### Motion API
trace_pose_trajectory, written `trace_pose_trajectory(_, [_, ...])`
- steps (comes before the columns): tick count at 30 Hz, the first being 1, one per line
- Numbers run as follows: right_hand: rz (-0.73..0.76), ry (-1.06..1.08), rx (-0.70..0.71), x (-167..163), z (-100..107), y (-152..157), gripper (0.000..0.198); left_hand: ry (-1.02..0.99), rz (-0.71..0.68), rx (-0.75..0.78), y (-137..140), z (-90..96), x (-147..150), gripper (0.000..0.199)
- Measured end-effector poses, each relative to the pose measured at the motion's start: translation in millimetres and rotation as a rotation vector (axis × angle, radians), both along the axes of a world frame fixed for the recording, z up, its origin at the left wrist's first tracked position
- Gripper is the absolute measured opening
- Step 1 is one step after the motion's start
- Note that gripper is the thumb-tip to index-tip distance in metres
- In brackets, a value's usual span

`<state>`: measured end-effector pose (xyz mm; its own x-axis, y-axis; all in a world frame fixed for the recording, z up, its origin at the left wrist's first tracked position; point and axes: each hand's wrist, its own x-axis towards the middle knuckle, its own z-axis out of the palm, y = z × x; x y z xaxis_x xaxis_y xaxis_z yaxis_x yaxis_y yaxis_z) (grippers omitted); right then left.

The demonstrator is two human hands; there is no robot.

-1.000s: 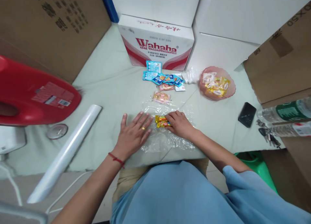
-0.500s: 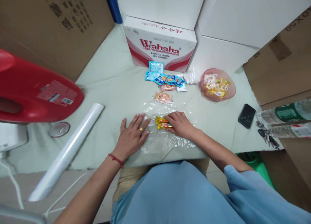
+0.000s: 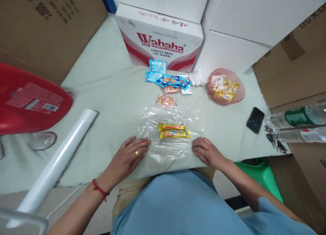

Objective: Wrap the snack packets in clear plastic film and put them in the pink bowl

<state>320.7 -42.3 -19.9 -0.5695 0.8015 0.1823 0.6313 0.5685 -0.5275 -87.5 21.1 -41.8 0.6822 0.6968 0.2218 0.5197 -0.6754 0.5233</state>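
Two yellow-wrapped snack bars (image 3: 174,134) lie side by side on a sheet of clear plastic film (image 3: 166,151). My left hand (image 3: 131,155) rests at the film's left edge, palm down, its fingers stretched out and holding nothing. At the right edge, my right hand (image 3: 207,152) lies with slightly bent fingers on or beside the film, also without a thing in it. Just beyond the film is a pink-wrapped biscuit (image 3: 166,100). Behind it sits a loose group of blue snack packets (image 3: 175,81).
A pink bowl (image 3: 240,94) of wrapped snacks stands at the back right. Further right are a black phone (image 3: 255,120), keys (image 3: 276,139) and plastic bottles (image 3: 296,117). A long white roll (image 3: 58,160) and a red jug (image 3: 33,99) are at left. A Wahaha carton (image 3: 160,41) borders the back.
My right hand has let go of the snack bars and moved right and nearer to me, to the film's edge. My left hand has shifted slightly toward me. The view has moved a little.
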Motion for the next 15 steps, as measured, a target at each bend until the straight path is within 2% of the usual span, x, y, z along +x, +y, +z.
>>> trace_pose_trajectory(4, [-0.039, 0.126, -0.083, 0.2, 11.7, 22.5, 0.016, -0.047, 0.192, -0.142, 20.2, 10.6, 14.7, 0.026])
trace_pose_trajectory(7, [-0.148, 0.107, -0.182, 3.0, 25.6, 53.6, 0.023, 0.006, 0.399, -0.200, 44.6, 22.7, 29.6, 0.035])
trace_pose_trajectory(11, [-0.339, -0.063, -0.296, 4.6, 27.7, 94.4, 0.025, 0.122, 0.554, -0.225, 77.4, 27.7, 52.2, 0.040])
trace_pose_trajectory(15, [-0.404, -0.349, -0.336, 8.8, 26.4, 120.5, 0.021, 0.149, 0.607, -0.213, 91.6, 22.1, 61.6, 0.041])
